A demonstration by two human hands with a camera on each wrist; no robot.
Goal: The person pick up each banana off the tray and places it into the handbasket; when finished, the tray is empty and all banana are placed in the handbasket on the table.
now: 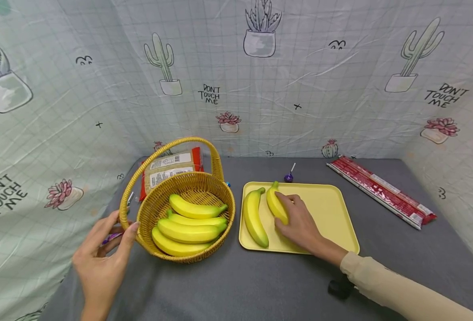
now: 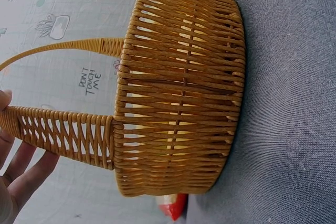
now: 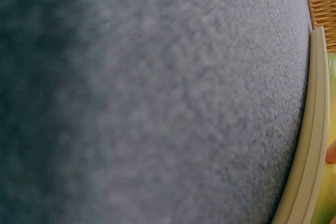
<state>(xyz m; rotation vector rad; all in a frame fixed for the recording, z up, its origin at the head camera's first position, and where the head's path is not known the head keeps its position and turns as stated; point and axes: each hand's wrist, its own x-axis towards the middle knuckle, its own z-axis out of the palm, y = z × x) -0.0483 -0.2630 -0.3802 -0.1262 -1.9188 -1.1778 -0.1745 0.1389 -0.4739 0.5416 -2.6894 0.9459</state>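
My left hand (image 1: 105,267) holds the handle (image 1: 125,196) of a yellow wicker basket (image 1: 196,186), thumb on the near side and fingers behind. Several yellow bananas (image 1: 190,231) lie inside it. In the left wrist view the woven side (image 2: 178,87) of the basket fills the middle, the fingers (image 2: 34,179) at the handle. On a pale yellow tray (image 1: 329,214) my right hand (image 1: 298,223) grips a banana (image 1: 275,203) between thumb and fingers. Left of it on the tray lies another banana (image 1: 254,218). The right wrist view catches mostly grey cloth and the tray's edge (image 3: 304,166).
Behind the basket lies a red-trimmed bag (image 1: 171,167). A purple lollipop (image 1: 288,177) stands beyond the tray, and a long red packet (image 1: 381,189) lies at the right. A small black object (image 1: 339,289) is near the right sleeve. A patterned curtain (image 1: 260,111) encloses the grey table.
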